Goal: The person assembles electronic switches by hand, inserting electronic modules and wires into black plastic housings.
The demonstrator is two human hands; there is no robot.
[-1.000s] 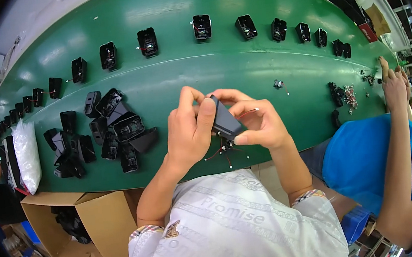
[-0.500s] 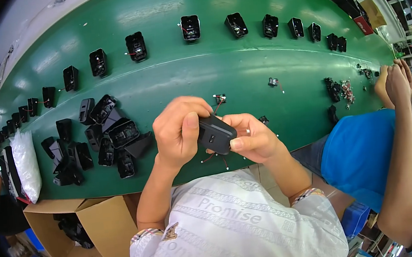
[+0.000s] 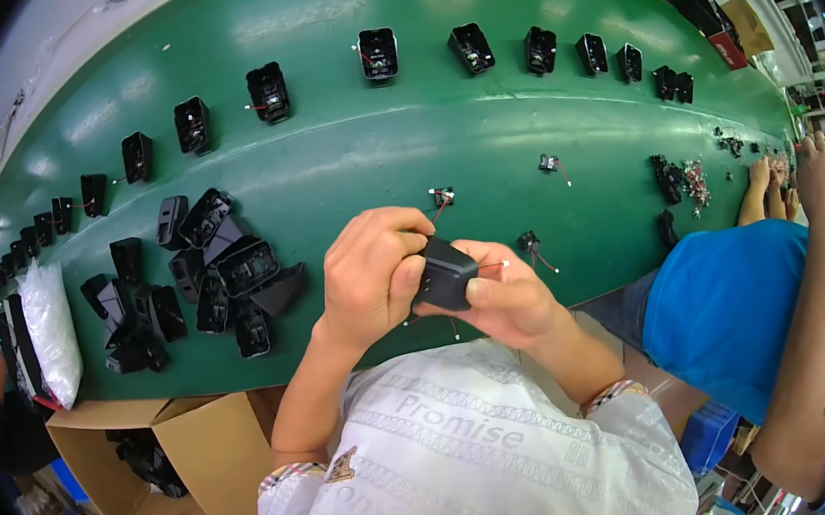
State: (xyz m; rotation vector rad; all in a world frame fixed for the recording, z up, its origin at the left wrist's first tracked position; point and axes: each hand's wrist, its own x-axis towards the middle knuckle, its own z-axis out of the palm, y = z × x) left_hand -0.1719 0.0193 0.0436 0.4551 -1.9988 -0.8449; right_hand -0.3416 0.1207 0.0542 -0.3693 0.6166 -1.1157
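Note:
Between my hands, above the near side of the table, is a black plastic housing (image 3: pixel 449 276). My left hand (image 3: pixel 372 280) is closed on its left and far side, fingertips at its far edge. From the right and below, my right hand (image 3: pixel 511 297) grips it, thumb against its side. A thin wire with a white plug (image 3: pixel 505 264) shows at the housing's right. Just beyond my fingers lies a small part with red wires (image 3: pixel 441 197); another wired part (image 3: pixel 530 241) is right of my right hand. What is inside the housing is hidden.
A heap of black housings (image 3: pixel 244 265) lies to my left, beside a white plastic bag (image 3: pixel 51 336). More housings (image 3: pixel 378 55) stand in a curved row across the green table (image 3: pixel 361 152). A cardboard box (image 3: pixel 210 480) is below left. A co-worker in blue (image 3: pixel 760 311) sits at right.
The housing has been turned in my hands and sits slightly further right. My right fingers have shifted lower around it, and the wire with the white plug now shows.

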